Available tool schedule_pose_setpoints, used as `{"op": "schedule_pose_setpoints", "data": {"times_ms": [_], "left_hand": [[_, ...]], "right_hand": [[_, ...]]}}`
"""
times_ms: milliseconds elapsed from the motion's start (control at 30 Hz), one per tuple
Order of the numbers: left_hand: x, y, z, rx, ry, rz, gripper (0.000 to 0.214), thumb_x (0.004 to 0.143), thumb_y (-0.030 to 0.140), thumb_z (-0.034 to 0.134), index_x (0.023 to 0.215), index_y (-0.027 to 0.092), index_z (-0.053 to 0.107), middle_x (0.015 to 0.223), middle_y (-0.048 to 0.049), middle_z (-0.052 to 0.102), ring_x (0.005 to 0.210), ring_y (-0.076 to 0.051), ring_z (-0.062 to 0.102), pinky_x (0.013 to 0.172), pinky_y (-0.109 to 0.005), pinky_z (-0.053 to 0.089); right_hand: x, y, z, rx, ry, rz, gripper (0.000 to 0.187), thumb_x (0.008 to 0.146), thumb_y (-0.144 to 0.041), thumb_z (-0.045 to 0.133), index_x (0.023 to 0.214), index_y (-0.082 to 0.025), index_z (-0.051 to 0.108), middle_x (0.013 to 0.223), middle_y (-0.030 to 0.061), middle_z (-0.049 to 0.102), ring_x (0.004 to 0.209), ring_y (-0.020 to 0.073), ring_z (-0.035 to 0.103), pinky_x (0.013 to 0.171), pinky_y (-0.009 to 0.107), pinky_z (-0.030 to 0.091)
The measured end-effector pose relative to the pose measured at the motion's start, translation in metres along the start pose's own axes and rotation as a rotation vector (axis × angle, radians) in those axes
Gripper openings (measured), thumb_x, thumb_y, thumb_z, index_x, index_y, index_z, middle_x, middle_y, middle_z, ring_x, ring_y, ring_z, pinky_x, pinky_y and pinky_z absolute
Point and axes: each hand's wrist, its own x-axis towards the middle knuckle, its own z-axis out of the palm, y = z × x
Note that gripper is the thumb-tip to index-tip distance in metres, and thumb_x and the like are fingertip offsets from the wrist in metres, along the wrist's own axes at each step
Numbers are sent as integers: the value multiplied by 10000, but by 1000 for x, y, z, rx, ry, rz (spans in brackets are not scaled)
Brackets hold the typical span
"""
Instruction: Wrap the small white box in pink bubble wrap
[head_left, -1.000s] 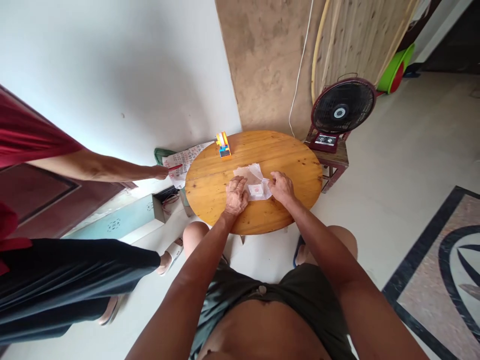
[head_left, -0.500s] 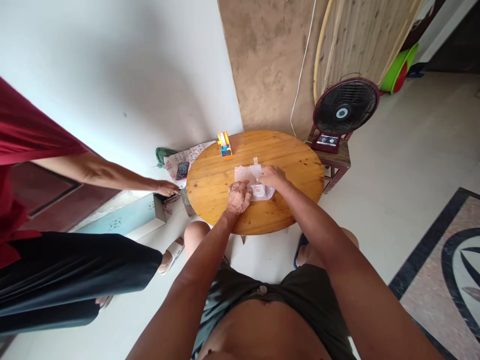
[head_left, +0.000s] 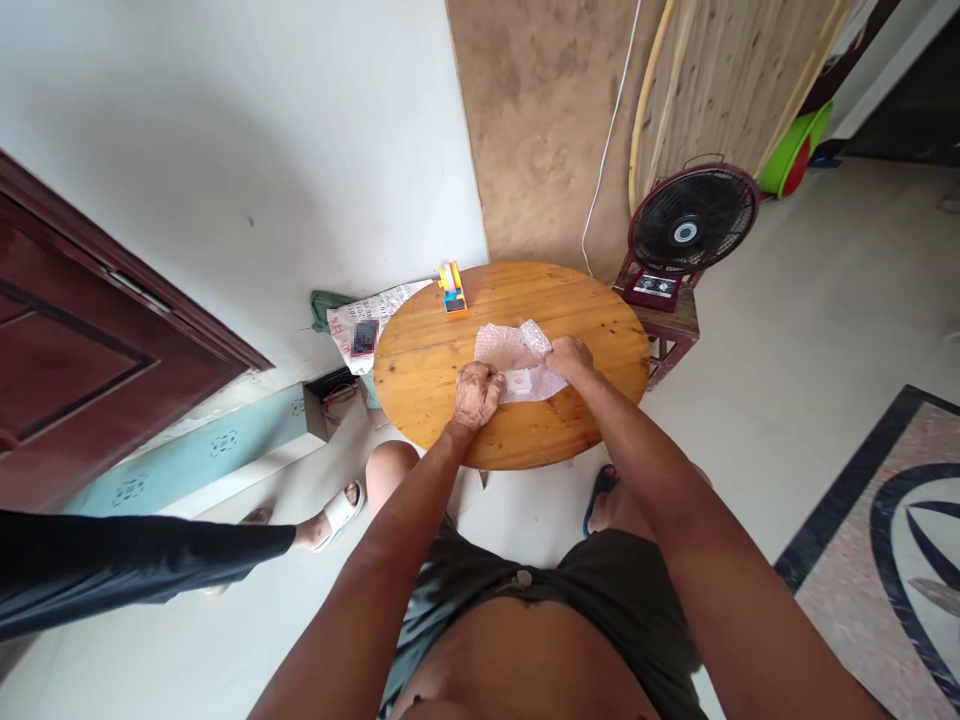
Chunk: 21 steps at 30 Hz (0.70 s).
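Observation:
A sheet of clear bubble wrap (head_left: 506,345) lies spread on the round wooden table (head_left: 420,350), its far right part folded up. On its near part sits a small, flat, whitish packet (head_left: 517,381), too small to make out further. My left hand (head_left: 478,395) rests at the sheet's left edge beside the packet, with fingers closed on the wrap and partly hidden. My right hand (head_left: 570,358) is closed on the right edge of the bubble wrap, pinching it.
At the table's far edge stands an orange and blue tape dispenser (head_left: 452,288). A fan (head_left: 684,230) sits on a wooden stool to the right. Left of the table, a phone (head_left: 365,338) lies on a printed sack (head_left: 397,303). Another person's leg (head_left: 150,560) is at the left.
My right hand has moved right, drawing out the edge of the bubble wrap. My left hand has hardly moved. The other person's arm has left the view and their leg has shifted left.

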Motion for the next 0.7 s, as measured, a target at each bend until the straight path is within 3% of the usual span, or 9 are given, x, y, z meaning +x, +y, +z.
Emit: {"op": "schedule_pose_setpoints", "data": {"times_ms": [133,233,367,567,700], "left_hand": [[-2,2,-1,-39,9,-12,142,866,322,535,924,206,595,958,-73,653,1007,-241,597,1122,-481,341],[-3,-2,2,-145,19,-84,260,817,303,580,1056,201,592,1045,-85,666,1059,-250,605,1074,-466,418],[2,-9,2,-276,-10,-135,354,857,348,527,1157,168,584,1105,-106,679,1074,-241,629,992,-413,500],[39,-22,-13,-414,-279,-156,501,934,549,417,1114,161,678,1149,-95,712,1143,-256,629,1044,-397,476],[60,-41,-13,-303,-383,-131,573,936,586,372,1075,147,712,1094,-102,729,1043,-284,671,971,-435,530]], "right_hand": [[1,6,3,17,25,12,323,879,-363,569,1023,-139,750,1068,178,724,1019,277,678,796,312,513],[3,7,1,33,7,26,341,876,-408,574,1015,-151,749,1057,159,729,1001,267,682,780,303,509],[7,3,-5,50,-16,-21,357,837,-480,616,986,-185,750,1035,129,736,982,245,675,766,280,494],[17,-17,-2,61,25,-116,378,842,-510,602,1023,-204,730,1030,110,731,983,240,667,785,292,482],[24,-23,7,41,91,-132,343,891,-438,548,1055,-194,725,1062,121,726,1001,243,663,813,298,477]]}}
